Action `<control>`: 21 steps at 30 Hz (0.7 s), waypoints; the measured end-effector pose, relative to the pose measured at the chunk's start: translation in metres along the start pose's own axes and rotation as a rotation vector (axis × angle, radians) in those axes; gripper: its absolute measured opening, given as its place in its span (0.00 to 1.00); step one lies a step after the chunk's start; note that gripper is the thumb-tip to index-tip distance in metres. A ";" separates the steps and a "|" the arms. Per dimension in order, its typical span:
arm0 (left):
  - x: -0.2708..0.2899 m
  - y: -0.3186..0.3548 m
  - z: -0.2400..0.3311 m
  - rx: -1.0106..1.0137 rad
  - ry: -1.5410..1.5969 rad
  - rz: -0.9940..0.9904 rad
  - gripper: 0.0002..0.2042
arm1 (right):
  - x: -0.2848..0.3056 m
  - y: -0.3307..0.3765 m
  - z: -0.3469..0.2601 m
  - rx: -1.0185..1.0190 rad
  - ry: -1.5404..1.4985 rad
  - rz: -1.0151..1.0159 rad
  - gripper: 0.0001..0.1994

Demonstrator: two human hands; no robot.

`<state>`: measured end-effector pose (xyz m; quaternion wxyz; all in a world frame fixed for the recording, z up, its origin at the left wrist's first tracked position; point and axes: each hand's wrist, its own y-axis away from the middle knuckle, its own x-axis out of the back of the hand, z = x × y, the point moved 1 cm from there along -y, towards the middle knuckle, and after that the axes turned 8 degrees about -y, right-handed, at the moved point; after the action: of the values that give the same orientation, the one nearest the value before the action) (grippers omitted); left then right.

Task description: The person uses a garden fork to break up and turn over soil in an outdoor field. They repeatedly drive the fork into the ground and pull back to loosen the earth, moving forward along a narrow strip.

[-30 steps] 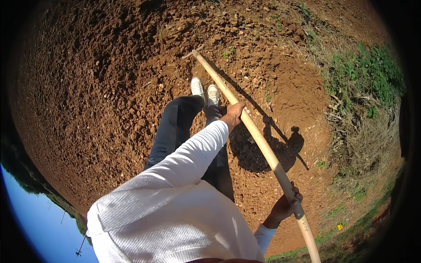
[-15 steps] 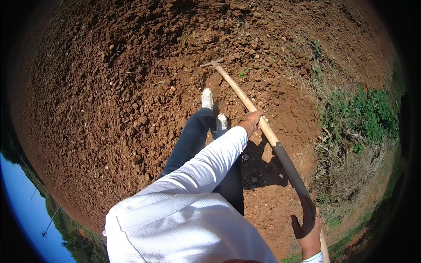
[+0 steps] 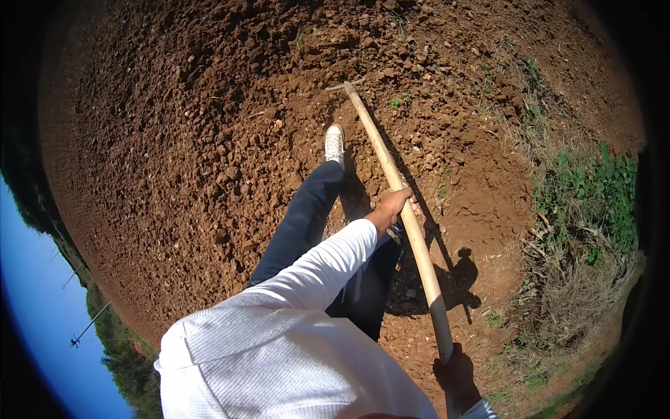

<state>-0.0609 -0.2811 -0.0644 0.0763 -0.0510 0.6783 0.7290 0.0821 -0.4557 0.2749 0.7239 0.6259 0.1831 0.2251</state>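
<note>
I hold a long pale wooden hoe handle [image 3: 398,188] that runs from the lower right up to its blade end [image 3: 344,86] sunk in red-brown soil. My left hand [image 3: 392,207], in a white sleeve, grips the handle about halfway along. Near the butt end, at the bottom edge of the picture, my right hand [image 3: 457,377] is closed around the same handle. One white shoe [image 3: 334,144] on a dark trouser leg [image 3: 300,220] stands just left of the handle, close to the blade.
Clods of tilled red-brown earth [image 3: 195,140] cover the left and top. A strip of dry grass and green weeds [image 3: 586,230] borders the soil on the right. My shadow [image 3: 447,279] lies right of the handle. Sky and poles show at the lower left rim.
The blade end has gone further out over the soil and my right hand has come up to the handle's butt. One foot now stands forward alone.
</note>
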 end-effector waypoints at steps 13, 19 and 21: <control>0.098 -0.080 -0.102 0.008 -0.754 0.294 0.22 | -0.224 -0.305 0.174 -0.030 -0.119 0.180 0.20; 0.123 -0.085 -0.050 0.146 -0.449 0.016 0.16 | -0.211 -0.260 0.161 -0.002 -0.095 0.220 0.15; 0.109 -0.090 -0.035 0.175 -0.452 -0.042 0.17 | -0.180 -0.205 0.146 0.029 -0.190 0.308 0.13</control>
<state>-0.1532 -0.3050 -0.1751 0.2452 0.1060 0.7033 0.6588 0.0326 -0.6994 0.0914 0.6859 0.6753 0.0193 0.2704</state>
